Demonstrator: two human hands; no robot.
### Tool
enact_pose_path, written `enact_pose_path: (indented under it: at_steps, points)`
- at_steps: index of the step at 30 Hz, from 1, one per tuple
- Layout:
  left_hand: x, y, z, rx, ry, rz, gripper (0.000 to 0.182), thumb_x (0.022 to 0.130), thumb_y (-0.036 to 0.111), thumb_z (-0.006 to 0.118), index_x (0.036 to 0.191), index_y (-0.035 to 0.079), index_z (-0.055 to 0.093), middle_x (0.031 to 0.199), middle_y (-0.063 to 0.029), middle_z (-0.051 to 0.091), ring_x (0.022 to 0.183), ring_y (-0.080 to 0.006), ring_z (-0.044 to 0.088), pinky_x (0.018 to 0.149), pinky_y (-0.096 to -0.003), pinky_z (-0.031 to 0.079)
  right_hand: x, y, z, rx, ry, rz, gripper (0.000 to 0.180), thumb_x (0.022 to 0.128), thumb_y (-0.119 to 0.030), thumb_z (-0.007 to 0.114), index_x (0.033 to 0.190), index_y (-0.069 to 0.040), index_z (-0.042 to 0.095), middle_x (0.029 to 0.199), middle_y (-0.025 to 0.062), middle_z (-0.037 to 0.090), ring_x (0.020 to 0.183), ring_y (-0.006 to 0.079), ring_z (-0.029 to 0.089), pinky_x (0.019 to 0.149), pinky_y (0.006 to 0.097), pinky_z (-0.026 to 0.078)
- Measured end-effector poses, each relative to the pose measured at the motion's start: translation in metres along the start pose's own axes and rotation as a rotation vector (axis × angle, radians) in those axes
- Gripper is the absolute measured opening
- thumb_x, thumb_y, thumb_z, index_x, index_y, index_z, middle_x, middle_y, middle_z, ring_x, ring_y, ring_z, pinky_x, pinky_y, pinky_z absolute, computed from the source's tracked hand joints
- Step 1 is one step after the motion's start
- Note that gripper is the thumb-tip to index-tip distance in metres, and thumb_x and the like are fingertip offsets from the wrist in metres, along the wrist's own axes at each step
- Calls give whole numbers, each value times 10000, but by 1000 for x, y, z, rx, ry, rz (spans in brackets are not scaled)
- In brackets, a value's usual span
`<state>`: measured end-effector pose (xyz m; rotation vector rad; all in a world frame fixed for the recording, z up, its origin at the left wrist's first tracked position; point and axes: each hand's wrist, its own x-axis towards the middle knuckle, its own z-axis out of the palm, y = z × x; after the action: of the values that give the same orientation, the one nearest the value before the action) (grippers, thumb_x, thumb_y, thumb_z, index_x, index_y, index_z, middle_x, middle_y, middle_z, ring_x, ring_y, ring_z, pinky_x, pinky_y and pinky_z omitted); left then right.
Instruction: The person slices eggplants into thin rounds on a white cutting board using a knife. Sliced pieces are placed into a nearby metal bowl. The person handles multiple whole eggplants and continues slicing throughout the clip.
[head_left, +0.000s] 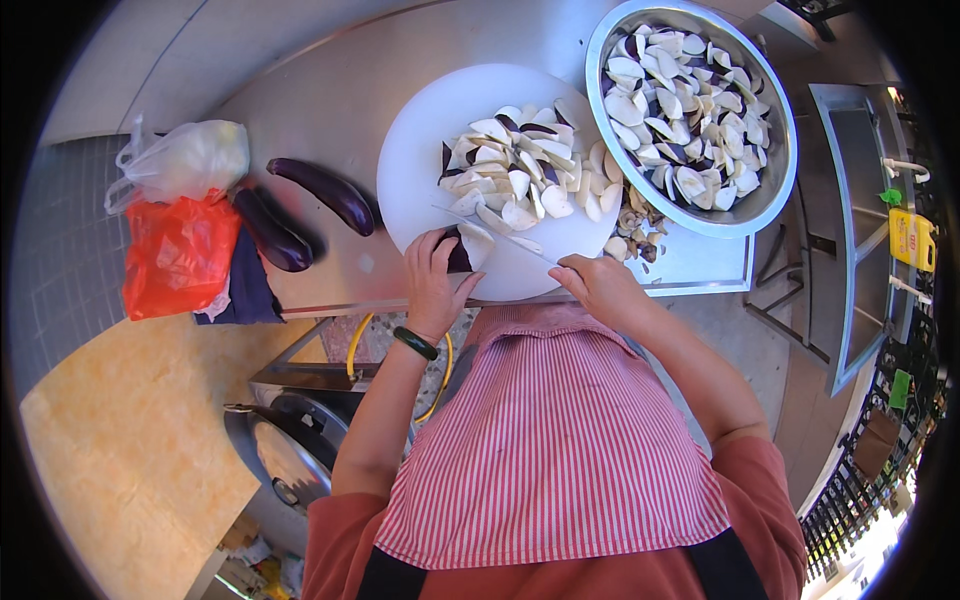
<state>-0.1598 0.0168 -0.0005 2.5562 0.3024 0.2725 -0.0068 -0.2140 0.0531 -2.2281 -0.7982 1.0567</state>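
My left hand grips a cut piece of eggplant, purple skin outward and pale flesh facing right, at the near left of a round white cutting board. In my right hand is the handle of a knife; its thin blade slants up and left, right beside the cut face. Whether the edge touches the flesh I cannot tell. A heap of eggplant slices covers the middle of the board. Two whole eggplants lie on the table to the left.
A large steel basin full of slices stands at the far right, overlapping the board. Trimmings lie below it. White and red plastic bags sit at the left. A metal sink and yellow jug are further right.
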Motion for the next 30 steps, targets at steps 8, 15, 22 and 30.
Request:
enact_pose_path:
  at_steps: [8, 15, 22, 30]
  points:
    - [-27, 13, 14, 86, 74, -55, 601, 754, 186, 787, 1262, 89, 480, 1329, -151, 492, 1253, -371, 422, 1049, -521, 296, -41, -9, 10, -79, -30, -18, 447, 997, -432, 508, 1052, -13, 653, 829, 227, 695, 751, 397, 681, 689, 486, 533]
    - [-25, 14, 23, 79, 126, -127, 600, 761, 198, 786, 1270, 89, 487, 1332, -135, 501, 1266, -365, 416, 1057, -517, 279, -34, -18, 14, -126, -99, 87, 438, 993, -403, 527, 1145, -12, 652, 868, 258, 693, 773, 421, 680, 707, 502, 536]
    - [-22, 14, 28, 22, 154, -159, 593, 767, 212, 784, 1267, 91, 488, 1340, -124, 495, 1261, -361, 417, 1065, -515, 265, -21, -14, 26, -66, -86, 86, 448, 1007, -414, 497, 1138, -11, 643, 856, 265, 689, 770, 425, 674, 709, 500, 532]
    - [-37, 18, 21, 19, 122, -105, 527, 781, 190, 780, 1219, 97, 503, 1326, -136, 496, 1235, -358, 433, 1045, -510, 278, 34, -5, 35, 91, -43, -12, 443, 1016, -390, 491, 1073, 0, 693, 902, 237, 704, 866, 414, 671, 806, 476, 516]
